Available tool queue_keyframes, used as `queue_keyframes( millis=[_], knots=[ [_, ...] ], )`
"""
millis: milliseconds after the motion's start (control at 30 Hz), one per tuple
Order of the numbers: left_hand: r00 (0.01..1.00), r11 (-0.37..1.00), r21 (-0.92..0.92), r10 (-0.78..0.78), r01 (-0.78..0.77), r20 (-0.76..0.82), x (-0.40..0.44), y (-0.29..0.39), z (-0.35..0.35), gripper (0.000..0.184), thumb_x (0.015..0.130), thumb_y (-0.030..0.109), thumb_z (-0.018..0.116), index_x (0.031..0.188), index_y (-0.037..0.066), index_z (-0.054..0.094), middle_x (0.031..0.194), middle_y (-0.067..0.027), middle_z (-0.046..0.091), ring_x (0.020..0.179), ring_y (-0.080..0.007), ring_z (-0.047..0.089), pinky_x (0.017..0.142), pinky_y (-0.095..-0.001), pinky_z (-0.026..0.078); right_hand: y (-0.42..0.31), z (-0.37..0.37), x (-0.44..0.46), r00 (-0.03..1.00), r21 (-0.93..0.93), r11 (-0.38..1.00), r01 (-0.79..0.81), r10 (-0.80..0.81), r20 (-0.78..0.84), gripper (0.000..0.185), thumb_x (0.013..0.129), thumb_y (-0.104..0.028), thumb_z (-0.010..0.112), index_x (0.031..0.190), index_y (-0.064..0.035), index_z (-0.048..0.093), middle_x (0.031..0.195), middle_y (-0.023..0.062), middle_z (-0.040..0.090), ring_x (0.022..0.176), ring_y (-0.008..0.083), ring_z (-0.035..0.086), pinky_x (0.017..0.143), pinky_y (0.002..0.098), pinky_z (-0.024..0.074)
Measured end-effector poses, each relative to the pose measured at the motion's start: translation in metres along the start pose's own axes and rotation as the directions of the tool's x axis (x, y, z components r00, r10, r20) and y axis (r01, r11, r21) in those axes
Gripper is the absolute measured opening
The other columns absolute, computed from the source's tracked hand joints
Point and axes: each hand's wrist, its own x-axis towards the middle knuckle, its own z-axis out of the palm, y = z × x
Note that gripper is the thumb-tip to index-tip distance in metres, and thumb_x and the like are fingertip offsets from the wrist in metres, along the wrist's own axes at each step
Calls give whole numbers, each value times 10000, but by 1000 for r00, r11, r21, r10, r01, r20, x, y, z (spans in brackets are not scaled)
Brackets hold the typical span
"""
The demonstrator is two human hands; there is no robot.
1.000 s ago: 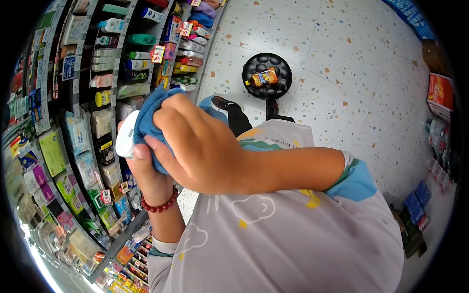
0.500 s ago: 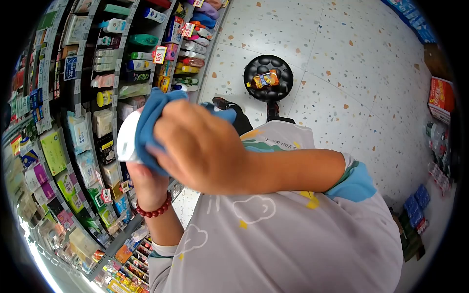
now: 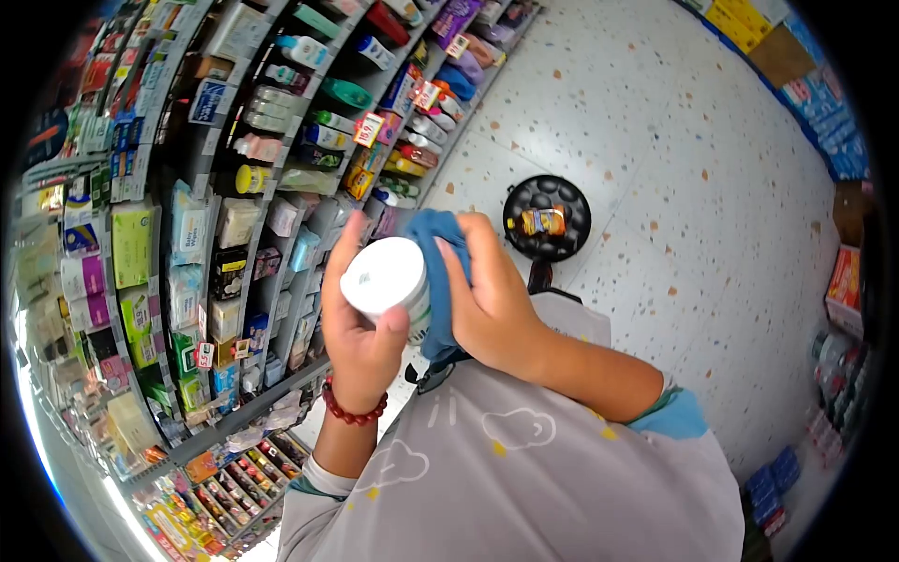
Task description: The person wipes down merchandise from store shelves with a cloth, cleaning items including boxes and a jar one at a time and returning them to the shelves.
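A white round jar or tub (image 3: 386,273) with a smooth lid is tilted in my left hand (image 3: 363,342), whose fingers and thumb wrap round its side; a red bead bracelet is on that wrist. My right hand (image 3: 492,295) grips a blue cloth (image 3: 433,290) and presses it against the jar's right side. The jar's base and most of its label are hidden by the cloth and hands.
Shelves (image 3: 220,178) of bottles, packs and wipes rise at left. On the speckled floor (image 3: 674,234) stands a black dimpled pan (image 3: 573,239) with a small orange packet (image 3: 543,221) in it. A red box (image 3: 845,290) and bottles line the right edge.
My hands, the jar and the cloth have moved right in view. The jar's lid now faces up at me, and my right hand has shifted from over the jar to its right side.
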Motion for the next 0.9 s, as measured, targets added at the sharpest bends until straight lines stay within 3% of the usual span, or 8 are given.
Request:
queue_keyframes(
  millis=[133, 200, 267, 467, 533, 667, 733, 900],
  knots=[
    [993, 990, 79, -115, 113, 17, 5, 2, -4, 702, 987, 311, 629, 1493, -26, 280, 1342, -141, 508, 1153, -198, 559, 984, -335, 465, -11, 0, 6, 968, -160, 955, 248, -250, 13, 190, 975, -76, 577, 1105, 7, 465, 987, 207, 557, 831, 403, 595, 729, 435, 492],
    [951, 899, -310, -290, 309, 107, 12, 11, -3, 585, 944, 194, 686, 1405, 39, 362, 1259, -98, 536, 1117, -153, 566, 942, -294, 483, -8, 2, 11, 968, -131, 960, 248, -241, 68, 198, 959, -52, 584, 1095, 16, 459, 995, 204, 552, 822, 412, 589, 720, 440, 487],
    [967, 912, -322, -238, 254, 88, 17, 10, 2, 644, 812, 40, 795, 1321, 78, 402, 1181, -73, 561, 1076, -117, 573, 919, -278, 496, -9, 3, 18, 980, -118, 975, 186, -177, 88, 188, 959, -38, 575, 1094, 20, 459, 998, 211, 545, 820, 411, 580, 709, 440, 481],
    [981, 871, -461, -192, 172, 3, 22, -8, 4, 586, 851, 196, 813, 1278, 96, 425, 1203, -103, 547, 1169, -183, 535, 983, -337, 464, -21, 8, 40, 992, -11, 999, 49, -47, 113, 142, 1019, -131, 578, 1097, -20, 537, 849, 108, 646, 733, 165, 621, 692, 312, 503],
    [984, 637, -765, -178, 95, -26, 22, -6, 9, 585, 896, 402, 764, 1275, 113, 424, 1224, -125, 539, 1196, -217, 519, 1006, -360, 449, -23, 12, 47, 989, 88, 994, -68, 55, 136, 133, 1030, -126, 565, 1098, -18, 531, 844, 64, 646, 715, 104, 588, 670, 289, 498],
    [981, 652, -758, -147, -2, -129, 38, -2, 7, 663, 908, 580, 675, 1300, 129, 387, 1252, -162, 545, 1162, -221, 533, 997, -362, 457, -18, 21, 64, 923, 226, 910, -347, 288, 255, 174, 1078, -166, 488, 1177, -30, 534, 1018, 62, 644, 925, 69, 579, 821, 242, 480],
    [988, 766, -638, -22, -80, -151, 45, -11, 2, 746, 872, 567, 727, 1327, 104, 361, 1237, -200, 606, 1176, -257, 552, 1088, -417, 365, -18, 22, 71, 804, 464, 661, -590, 425, 416, 297, 1084, -219, 471, 1332, -59, 499, 1203, 47, 605, 1087, 98, 576, 936, 258, 480],
    [956, 956, 16, 294, -294, -13, 68, 14, -29, 845, 638, 429, 934, 1321, 116, 546, 1220, -13, 691, 1300, -270, 475, 1181, -506, 124, -5, 16, 83, 624, 598, 183, -780, 297, 723, 404, 1059, -306, 466, 1376, -63, 522, 1341, 110, 595, 1218, 228, 602, 1035, 384, 508]
  ],
)
